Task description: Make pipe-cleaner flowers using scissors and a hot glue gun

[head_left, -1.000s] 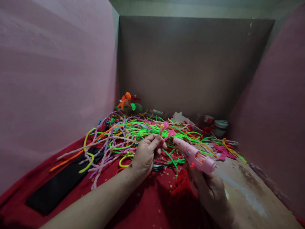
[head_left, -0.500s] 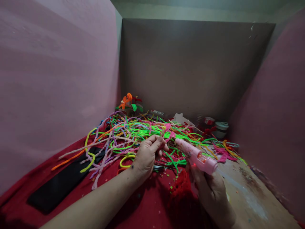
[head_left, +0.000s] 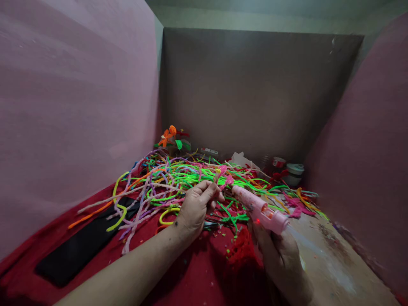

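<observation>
My left hand (head_left: pixel 197 206) pinches a small pipe-cleaner flower (head_left: pixel 227 182) with pink petals and a yellow centre. My right hand (head_left: pixel 283 259) is wrapped round a pink hot glue gun (head_left: pixel 259 208), whose red light glows near the grip. The gun's nozzle points left and is close to the lower pink petal; whether they touch I cannot tell. Behind both hands spreads a heap of pipe cleaners (head_left: pixel 191 176), mostly green, with lilac, pink and orange ones. Scissors with a yellow handle (head_left: pixel 165 216) lie partly hidden by my left wrist.
A long black object (head_left: pixel 79 246) lies on the red cloth (head_left: pixel 153 259) at left. Orange flowers (head_left: pixel 168 135) stand at the back. A lidded cup (head_left: pixel 295 173) is at the back right, and loose pink pipe-cleaner pieces (head_left: pixel 298 206) lie before it. Walls enclose the space.
Little differs. The glue gun has shifted very slightly left, and the view has moved a touch. Both hands keep their hold.
</observation>
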Motion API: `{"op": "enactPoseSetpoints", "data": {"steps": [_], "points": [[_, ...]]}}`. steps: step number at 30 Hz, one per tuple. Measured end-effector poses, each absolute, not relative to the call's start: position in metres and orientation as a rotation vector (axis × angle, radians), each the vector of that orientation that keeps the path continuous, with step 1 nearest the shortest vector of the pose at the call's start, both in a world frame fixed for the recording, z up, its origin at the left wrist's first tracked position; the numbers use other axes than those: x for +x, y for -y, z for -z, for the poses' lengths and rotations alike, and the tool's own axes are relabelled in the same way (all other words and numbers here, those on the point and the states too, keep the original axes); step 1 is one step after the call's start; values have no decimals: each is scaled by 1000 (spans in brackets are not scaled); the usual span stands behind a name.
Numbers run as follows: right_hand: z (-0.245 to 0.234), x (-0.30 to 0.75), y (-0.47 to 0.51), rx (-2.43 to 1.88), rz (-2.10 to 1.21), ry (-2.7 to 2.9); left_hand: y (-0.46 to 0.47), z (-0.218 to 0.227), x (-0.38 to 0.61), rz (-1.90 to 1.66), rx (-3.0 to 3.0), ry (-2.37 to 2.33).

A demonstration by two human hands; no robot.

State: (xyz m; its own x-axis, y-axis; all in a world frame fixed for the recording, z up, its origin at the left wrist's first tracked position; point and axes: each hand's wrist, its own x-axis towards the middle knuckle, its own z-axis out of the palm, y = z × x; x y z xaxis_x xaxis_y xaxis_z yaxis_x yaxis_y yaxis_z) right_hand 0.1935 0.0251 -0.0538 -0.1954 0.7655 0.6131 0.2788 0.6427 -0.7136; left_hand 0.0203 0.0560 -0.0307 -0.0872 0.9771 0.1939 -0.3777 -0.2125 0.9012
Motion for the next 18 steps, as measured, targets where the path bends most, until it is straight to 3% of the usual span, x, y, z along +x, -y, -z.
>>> {"op": "enactPoseSetpoints", "data": {"steps": [8,18], "points": [[62,197,-27,-898,-670,1813,-57,33,20,-1548,1035,-833],[61,199,-28,-928,-564,1864,-56,31,21,-1548,1032,-837]]}}
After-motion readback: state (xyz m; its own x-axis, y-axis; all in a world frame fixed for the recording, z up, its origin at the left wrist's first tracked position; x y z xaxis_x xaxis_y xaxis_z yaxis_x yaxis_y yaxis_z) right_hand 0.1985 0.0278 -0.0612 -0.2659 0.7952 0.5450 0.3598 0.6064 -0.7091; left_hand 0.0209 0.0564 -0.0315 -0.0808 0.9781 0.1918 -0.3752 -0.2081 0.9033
